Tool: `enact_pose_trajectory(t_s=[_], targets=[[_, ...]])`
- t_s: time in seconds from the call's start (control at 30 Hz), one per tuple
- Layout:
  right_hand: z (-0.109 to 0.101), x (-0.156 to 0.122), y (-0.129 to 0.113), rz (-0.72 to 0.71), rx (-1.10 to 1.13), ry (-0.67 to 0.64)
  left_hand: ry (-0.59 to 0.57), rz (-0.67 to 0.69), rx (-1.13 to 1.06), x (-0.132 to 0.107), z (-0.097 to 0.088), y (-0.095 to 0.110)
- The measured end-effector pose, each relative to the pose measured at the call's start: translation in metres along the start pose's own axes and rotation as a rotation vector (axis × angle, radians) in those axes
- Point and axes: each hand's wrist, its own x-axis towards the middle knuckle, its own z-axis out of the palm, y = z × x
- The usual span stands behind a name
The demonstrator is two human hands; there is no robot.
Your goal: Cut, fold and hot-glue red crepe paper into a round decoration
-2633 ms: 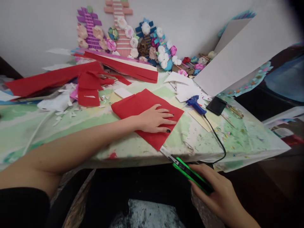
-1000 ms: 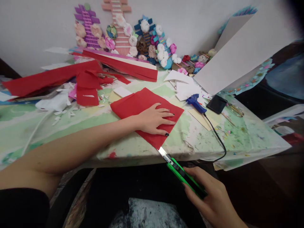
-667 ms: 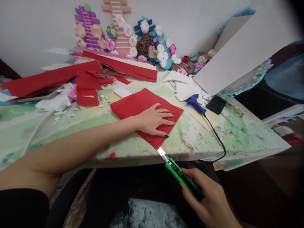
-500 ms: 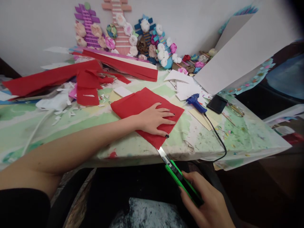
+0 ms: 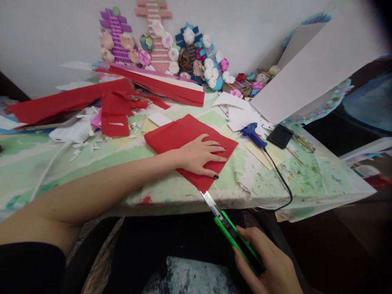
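Observation:
A folded sheet of red paper [image 5: 174, 134] lies near the front edge of the table. Spread flat on top of it, my left hand [image 5: 199, 156] presses it down with fingers apart. My right hand [image 5: 268, 259], below the table edge, is wrapped round a green and black utility knife [image 5: 234, 237]. The knife's metal blade [image 5: 210, 200] is extended and its tip goes under the near corner of the red paper. How far the blade reaches in is hidden.
A blue glue gun [image 5: 253, 134] with a black cord rests at the right, near a black phone [image 5: 279, 136] and scissors [image 5: 305, 145]. Red paper strips [image 5: 70, 100] and white scraps are piled at the left. Decorated stick crafts [image 5: 154, 45] lean on the wall.
The knife has shifted slightly, its blade tip moving a little left under the paper's corner. My left hand stays on the red paper. The camera view has moved slightly.

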Motion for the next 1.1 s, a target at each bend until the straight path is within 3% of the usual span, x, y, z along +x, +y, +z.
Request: enact_pose_trajectory(t_s=[0.5, 0.87, 1.1], targets=[[-0.009, -0.003, 0.005, -0.018, -0.009, -0.043, 0.000, -0.014, 0.007, 0.001, 0.002, -0.001], [0.003, 0.007, 0.007, 0.016, 0.005, -0.010, 0.009, -0.034, 0.001, 0.001, 0.002, 0.000], [-0.004, 0.005, 0.001, -0.013, 0.033, -0.019, 0.012, -0.028, -0.002, 0.002, 0.004, -0.002]])
